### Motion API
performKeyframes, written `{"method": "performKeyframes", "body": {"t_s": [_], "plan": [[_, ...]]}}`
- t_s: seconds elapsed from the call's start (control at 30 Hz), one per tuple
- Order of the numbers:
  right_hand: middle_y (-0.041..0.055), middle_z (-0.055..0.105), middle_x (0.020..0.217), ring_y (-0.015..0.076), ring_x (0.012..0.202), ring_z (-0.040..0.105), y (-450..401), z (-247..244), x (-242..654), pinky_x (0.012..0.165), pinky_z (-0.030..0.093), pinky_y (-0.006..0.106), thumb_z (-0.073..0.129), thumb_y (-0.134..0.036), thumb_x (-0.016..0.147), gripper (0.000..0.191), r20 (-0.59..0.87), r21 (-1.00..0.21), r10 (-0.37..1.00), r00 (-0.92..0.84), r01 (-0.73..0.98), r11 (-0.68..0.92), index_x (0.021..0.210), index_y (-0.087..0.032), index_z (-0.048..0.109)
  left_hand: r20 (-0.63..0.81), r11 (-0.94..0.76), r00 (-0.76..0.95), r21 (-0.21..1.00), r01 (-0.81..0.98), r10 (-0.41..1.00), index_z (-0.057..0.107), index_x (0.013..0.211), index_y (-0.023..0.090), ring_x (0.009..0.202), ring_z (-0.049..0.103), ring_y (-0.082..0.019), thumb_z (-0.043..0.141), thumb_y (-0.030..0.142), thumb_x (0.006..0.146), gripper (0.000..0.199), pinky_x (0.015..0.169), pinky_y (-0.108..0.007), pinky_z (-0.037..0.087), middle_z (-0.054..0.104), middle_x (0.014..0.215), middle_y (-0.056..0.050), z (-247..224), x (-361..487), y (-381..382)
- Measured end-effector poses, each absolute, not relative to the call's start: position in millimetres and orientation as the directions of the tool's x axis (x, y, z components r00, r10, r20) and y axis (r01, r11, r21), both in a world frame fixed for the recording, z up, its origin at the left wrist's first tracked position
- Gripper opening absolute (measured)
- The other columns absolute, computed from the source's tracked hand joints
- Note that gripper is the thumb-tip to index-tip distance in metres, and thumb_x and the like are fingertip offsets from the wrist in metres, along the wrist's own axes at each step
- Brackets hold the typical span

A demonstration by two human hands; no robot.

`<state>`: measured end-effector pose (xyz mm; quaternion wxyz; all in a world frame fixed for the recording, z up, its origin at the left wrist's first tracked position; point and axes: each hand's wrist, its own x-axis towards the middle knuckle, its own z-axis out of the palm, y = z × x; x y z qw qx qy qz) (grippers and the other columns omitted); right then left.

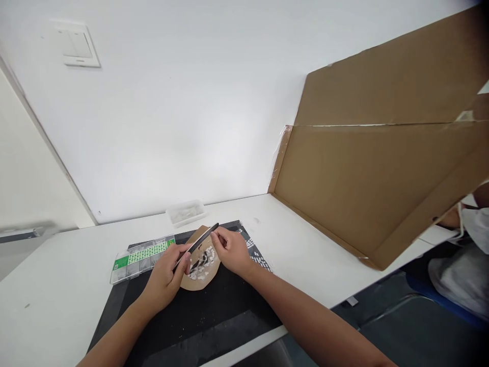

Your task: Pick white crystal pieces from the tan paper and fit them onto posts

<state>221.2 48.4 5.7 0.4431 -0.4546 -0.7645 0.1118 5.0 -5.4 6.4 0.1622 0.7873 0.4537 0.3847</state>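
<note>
My left hand (168, 270) is closed around a long, thin dark strip (203, 239) with a pale lower edge. The strip slants up to the right, above a round-ended piece of brown paper (191, 284). White flakes (204, 272) and dark slivers (196, 265) lie on the paper. My right hand (232, 250) has its fingers pinched together beside the strip's upper end; what they grip, if anything, is hidden. Under the paper is a black mat (183, 321) with white printing at its right edge.
A clear compartment case (143, 259) with a green label lies at the mat's left. Behind is a small translucent tray (186, 211) by the wall. A large cardboard panel (362, 178) stands on the white table (49, 295) at right, with another person (473, 234) beyond it.
</note>
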Motion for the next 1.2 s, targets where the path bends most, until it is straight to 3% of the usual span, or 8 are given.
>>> {"method": "performKeyframes", "body": {"t_s": [0.13, 0.37, 0.6, 0.73, 0.87, 0.97, 1.07, 1.2], "plan": [[-0.0040, 0.048, 0.058, 0.0103, 0.053, 0.046, 43.4, 5.4, 216.5, 0.054, 0.024, 0.025, 0.044, -0.038, 0.101, 0.037, 0.595, -0.536, 0.761, -0.258, 0.579, 0.615, 0.068, -0.021, 0.042, 0.460, -0.533, 0.288, 0.602, 0.595, 0.840, 0.058, 0.117, 0.023, 0.079, 0.057, -0.021, 0.039, 0.037, 0.105, 0.027, 0.078, -0.034, 0.043, 0.058, 0.077, -0.001, 6.7, 4.4, -6.1], [-0.0036, 0.049, 0.057, 0.0114, 0.052, 0.047, 48.8, 6.7, 222.2, 0.053, 0.023, 0.025, 0.043, -0.040, 0.100, 0.037, 0.566, -0.578, 0.802, -0.190, 0.603, 0.550, 0.069, -0.021, 0.045, 0.461, -0.539, 0.296, 0.593, 0.598, 0.837, 0.058, 0.112, 0.022, 0.080, 0.057, -0.021, 0.038, 0.037, 0.105, 0.026, 0.079, -0.035, 0.043, 0.058, 0.077, -0.001, 8.3, 4.1, -6.3], [-0.0036, 0.049, 0.058, 0.0110, 0.053, 0.047, 44.1, 7.6, 218.3, 0.054, 0.024, 0.025, 0.043, -0.039, 0.101, 0.038, 0.589, -0.544, 0.773, -0.237, 0.591, 0.596, 0.068, -0.021, 0.044, 0.457, -0.533, 0.293, 0.589, 0.607, 0.840, 0.056, 0.124, 0.023, 0.080, 0.057, -0.022, 0.039, 0.038, 0.105, 0.029, 0.080, -0.036, 0.043, 0.058, 0.078, -0.001, 6.7, 2.9, -6.1], [-0.0039, 0.049, 0.057, 0.0110, 0.052, 0.047, 47.2, 9.3, 222.6, 0.053, 0.024, 0.025, 0.045, -0.039, 0.100, 0.037, 0.573, -0.559, 0.794, -0.202, 0.612, 0.559, 0.068, -0.021, 0.047, 0.460, -0.534, 0.293, 0.585, 0.610, 0.838, 0.057, 0.118, 0.023, 0.081, 0.058, -0.022, 0.039, 0.037, 0.105, 0.027, 0.080, -0.036, 0.044, 0.059, 0.080, -0.002, 6.7, 3.7, -6.1], [-0.0036, 0.051, 0.058, 0.0116, 0.054, 0.048, 44.7, 9.8, 220.7, 0.055, 0.026, 0.025, 0.044, -0.037, 0.101, 0.035, 0.578, -0.538, 0.770, -0.272, 0.582, 0.610, 0.070, -0.021, 0.049, 0.463, -0.539, 0.296, 0.588, 0.603, 0.836, 0.059, 0.109, 0.022, 0.082, 0.058, -0.022, 0.039, 0.037, 0.105, 0.025, 0.080, -0.036, 0.044, 0.059, 0.081, -0.003, 6.6, 4.3, -6.6], [-0.0030, 0.053, 0.059, 0.0122, 0.056, 0.050, 41.2, 10.4, 217.2, 0.056, 0.027, 0.025, 0.044, -0.037, 0.101, 0.035, 0.583, -0.519, 0.752, -0.308, 0.570, 0.637, 0.070, -0.021, 0.050, 0.459, -0.535, 0.294, 0.589, 0.605, 0.838, 0.058, 0.115, 0.023, 0.081, 0.058, -0.022, 0.039, 0.036, 0.105, 0.025, 0.079, -0.035, 0.045, 0.059, 0.080, -0.002, 7.4, 4.2, -7.1], [-0.0029, 0.053, 0.059, 0.0119, 0.054, 0.048, 43.2, 10.9, 218.9, 0.054, 0.025, 0.025, 0.045, -0.037, 0.100, 0.035, 0.578, -0.531, 0.774, -0.259, 0.600, 0.598, 0.069, -0.021, 0.050, 0.463, -0.537, 0.297, 0.575, 0.617, 0.835, 0.057, 0.121, 0.023, 0.080, 0.058, -0.022, 0.039, 0.035, 0.105, 0.027, 0.079, -0.035, 0.045, 0.059, 0.079, -0.002, 8.5, 4.2, -7.4], [-0.0031, 0.050, 0.057, 0.0119, 0.051, 0.047, 48.6, 10.1, 223.8, 0.053, 0.024, 0.026, 0.043, -0.039, 0.101, 0.036, 0.571, -0.558, 0.794, -0.208, 0.611, 0.561, 0.069, -0.021, 0.047, 0.467, -0.542, 0.301, 0.558, 0.629, 0.831, 0.061, 0.112, 0.022, 0.081, 0.059, -0.023, 0.039, 0.035, 0.104, 0.026, 0.078, -0.035, 0.045, 0.062, 0.081, -0.003, 8.3, 4.4, -7.3]]}}
